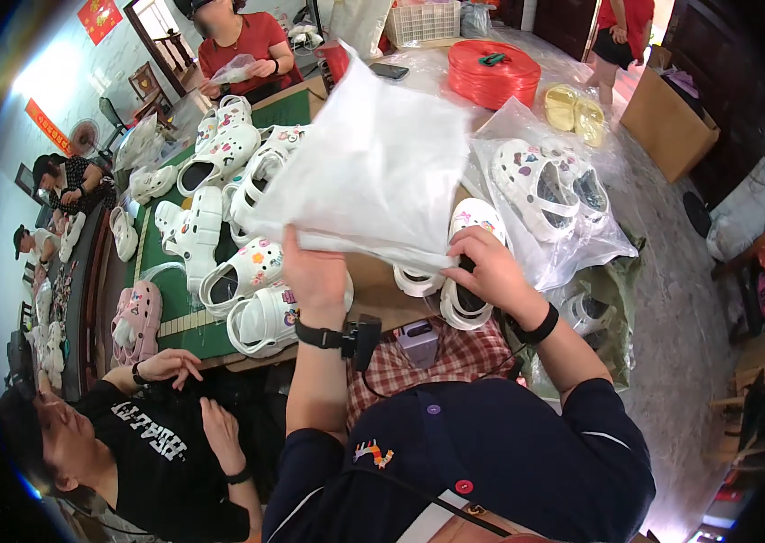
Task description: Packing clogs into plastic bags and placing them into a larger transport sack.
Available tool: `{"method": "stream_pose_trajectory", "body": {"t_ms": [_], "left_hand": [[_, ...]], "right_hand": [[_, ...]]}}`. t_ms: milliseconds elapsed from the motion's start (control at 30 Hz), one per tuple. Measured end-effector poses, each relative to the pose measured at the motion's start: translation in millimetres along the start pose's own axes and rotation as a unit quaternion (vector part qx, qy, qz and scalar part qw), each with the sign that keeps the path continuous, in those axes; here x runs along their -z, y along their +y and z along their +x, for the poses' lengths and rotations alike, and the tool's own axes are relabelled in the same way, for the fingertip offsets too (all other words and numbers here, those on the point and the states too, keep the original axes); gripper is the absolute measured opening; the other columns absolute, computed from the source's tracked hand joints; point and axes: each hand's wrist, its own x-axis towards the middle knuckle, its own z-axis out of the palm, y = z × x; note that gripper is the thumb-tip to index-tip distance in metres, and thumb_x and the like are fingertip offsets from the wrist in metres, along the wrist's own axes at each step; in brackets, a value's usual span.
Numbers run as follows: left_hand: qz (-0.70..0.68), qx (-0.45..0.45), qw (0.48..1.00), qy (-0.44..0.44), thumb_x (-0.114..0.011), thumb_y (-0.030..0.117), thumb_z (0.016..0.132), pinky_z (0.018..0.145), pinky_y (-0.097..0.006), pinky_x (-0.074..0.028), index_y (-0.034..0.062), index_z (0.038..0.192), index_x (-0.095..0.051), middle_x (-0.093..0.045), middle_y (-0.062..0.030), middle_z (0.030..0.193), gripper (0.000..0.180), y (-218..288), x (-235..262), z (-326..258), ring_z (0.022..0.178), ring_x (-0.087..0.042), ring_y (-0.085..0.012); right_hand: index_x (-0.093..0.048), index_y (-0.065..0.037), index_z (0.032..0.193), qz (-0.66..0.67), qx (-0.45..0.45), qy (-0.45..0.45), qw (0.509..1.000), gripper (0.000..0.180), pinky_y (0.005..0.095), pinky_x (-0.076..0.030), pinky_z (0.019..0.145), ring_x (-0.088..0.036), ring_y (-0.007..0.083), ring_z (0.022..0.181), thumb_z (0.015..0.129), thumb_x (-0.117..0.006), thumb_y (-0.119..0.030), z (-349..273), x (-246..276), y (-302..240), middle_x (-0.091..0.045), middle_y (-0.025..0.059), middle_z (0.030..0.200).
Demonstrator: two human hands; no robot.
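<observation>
A whitish translucent plastic bag [382,154] is spread upright in front of me. My left hand [313,271] is closed on its lower left edge, with the fingers mostly behind the plastic. My right hand [484,270] pinches the lower right corner between thumb and fingers. Just behind that hand, a pair of white clogs [476,217] stands partly covered by the bag. A bagged pair of white clogs with charms [536,185] lies farther right. To the left of my left hand, white clogs with colourful charms [256,271] sit on the green mat [181,337].
Pink clogs [136,321] lie at the table's left edge. A red roll of plastic twine [494,74], yellow clogs [574,115] and a phone [389,71] are at the back. A co-worker in black [165,443] sits close on my left; another in red [247,50] is across the table.
</observation>
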Motion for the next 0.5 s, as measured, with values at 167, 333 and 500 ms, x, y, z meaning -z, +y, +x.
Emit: {"method": "stream_pose_trajectory", "body": {"t_ms": [167, 333, 500], "left_hand": [[0.098, -0.265, 0.959, -0.030, -0.046, 0.015, 0.097, 0.109, -0.047, -0.034, 0.0016, 0.128, -0.047, -0.054, -0.0154, 0.131, 0.035, 33, -25, -10, 0.123, -0.051, -0.0284], [0.356, -0.579, 0.709, -0.188, -0.056, -0.003, 0.084, 0.105, -0.052, -0.036, 0.0061, 0.116, -0.054, -0.060, -0.0178, 0.123, 0.033, 46, -7, -23, 0.117, -0.056, -0.0310], [0.634, -0.438, 0.567, -0.291, -0.058, -0.005, 0.075, 0.105, -0.056, -0.033, 0.0070, 0.107, -0.058, -0.063, -0.0143, 0.121, 0.034, 6, 23, -38, 0.117, -0.057, -0.0340]], "right_hand": [[-0.062, -0.003, 0.084, 0.041, -0.094, -0.030, 0.994, 0.014, 0.0374, -0.049, 0.077, -0.060, 0.0300, 0.086, 0.077, -0.072, -0.010, -11, -3, 8, -0.060, 0.0116, 0.091], [-0.065, -0.001, 0.084, 0.039, -0.312, -0.057, 0.948, 0.019, 0.0409, -0.049, 0.073, -0.062, 0.0350, 0.085, 0.086, -0.065, -0.021, -18, 14, -16, -0.062, 0.0159, 0.088], [-0.049, 0.012, 0.106, -0.049, -0.270, -0.199, 0.941, 0.052, 0.0484, -0.046, 0.080, -0.055, 0.0452, 0.097, 0.085, -0.064, -0.034, -21, -5, -30, -0.054, 0.0303, 0.101]]}}
